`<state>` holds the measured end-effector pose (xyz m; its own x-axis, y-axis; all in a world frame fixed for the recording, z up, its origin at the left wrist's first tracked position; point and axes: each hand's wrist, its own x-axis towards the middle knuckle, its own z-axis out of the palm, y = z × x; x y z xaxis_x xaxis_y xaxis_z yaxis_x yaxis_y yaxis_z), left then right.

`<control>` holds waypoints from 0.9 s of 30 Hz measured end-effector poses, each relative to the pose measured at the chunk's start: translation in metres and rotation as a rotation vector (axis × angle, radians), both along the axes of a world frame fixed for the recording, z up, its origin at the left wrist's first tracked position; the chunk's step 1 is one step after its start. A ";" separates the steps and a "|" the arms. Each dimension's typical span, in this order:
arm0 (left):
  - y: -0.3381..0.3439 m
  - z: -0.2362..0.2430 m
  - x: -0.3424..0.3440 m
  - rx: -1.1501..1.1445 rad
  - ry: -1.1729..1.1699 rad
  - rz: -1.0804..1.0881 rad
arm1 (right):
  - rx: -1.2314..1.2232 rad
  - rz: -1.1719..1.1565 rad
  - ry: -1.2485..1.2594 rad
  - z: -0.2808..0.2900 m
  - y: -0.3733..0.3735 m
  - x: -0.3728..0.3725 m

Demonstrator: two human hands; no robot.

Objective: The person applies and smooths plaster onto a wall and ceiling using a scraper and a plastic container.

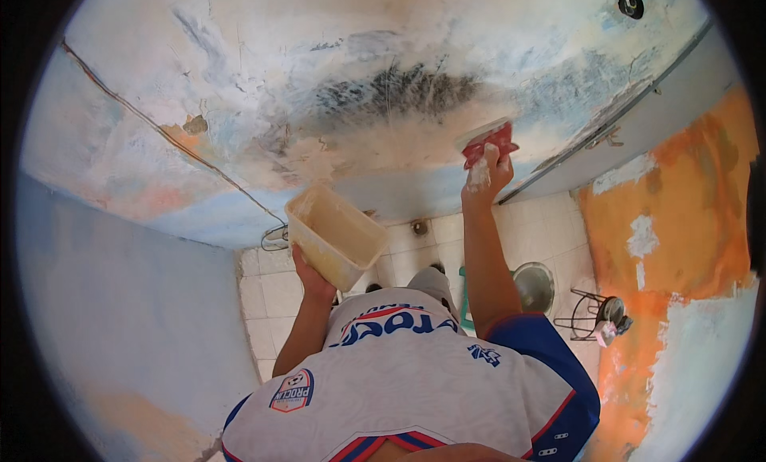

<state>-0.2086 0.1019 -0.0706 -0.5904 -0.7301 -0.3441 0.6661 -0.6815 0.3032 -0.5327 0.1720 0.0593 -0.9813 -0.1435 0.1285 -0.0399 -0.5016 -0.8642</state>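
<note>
My left hand [316, 280] is closed on the side of a cream-coloured rectangular plastic tub [339, 223], tilted so that its open top shows. Pale residue coats the inside of the tub. Raised to the right, my right hand [488, 175] grips a putty spreader [488, 143] with a red handle and a pale blade. White residue covers the fingers and the back of that hand. The blade is against or very close to the patchy wall [335, 135]; exact contact cannot be made out. Above and left of it, a dark grey smudged area [399, 87] marks the wall.
A cable [159, 125] runs down the wall at left. A pipe [574, 147] crosses it at right. On the tiled floor stand a round metal basin [534, 288] and a dark wire stand [586, 314]. The right wall [678, 223] has peeling orange paint.
</note>
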 end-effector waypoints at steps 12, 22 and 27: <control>-0.009 0.008 0.061 -0.093 -0.108 0.106 | 0.557 -0.004 1.094 -0.032 -0.193 0.104; -0.003 -0.009 0.080 -0.034 -0.072 0.168 | 0.597 -0.317 0.850 -0.019 -0.115 0.031; 0.000 -0.002 0.074 -0.053 -0.120 0.156 | 0.535 -0.329 1.219 -0.034 -0.190 0.052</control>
<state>-0.1341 0.1015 -0.0730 -0.4263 -0.8281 -0.3640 0.7192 -0.5543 0.4189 -0.4805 -0.0175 0.0250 -0.2851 -0.2327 0.9298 -0.9584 0.0591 -0.2791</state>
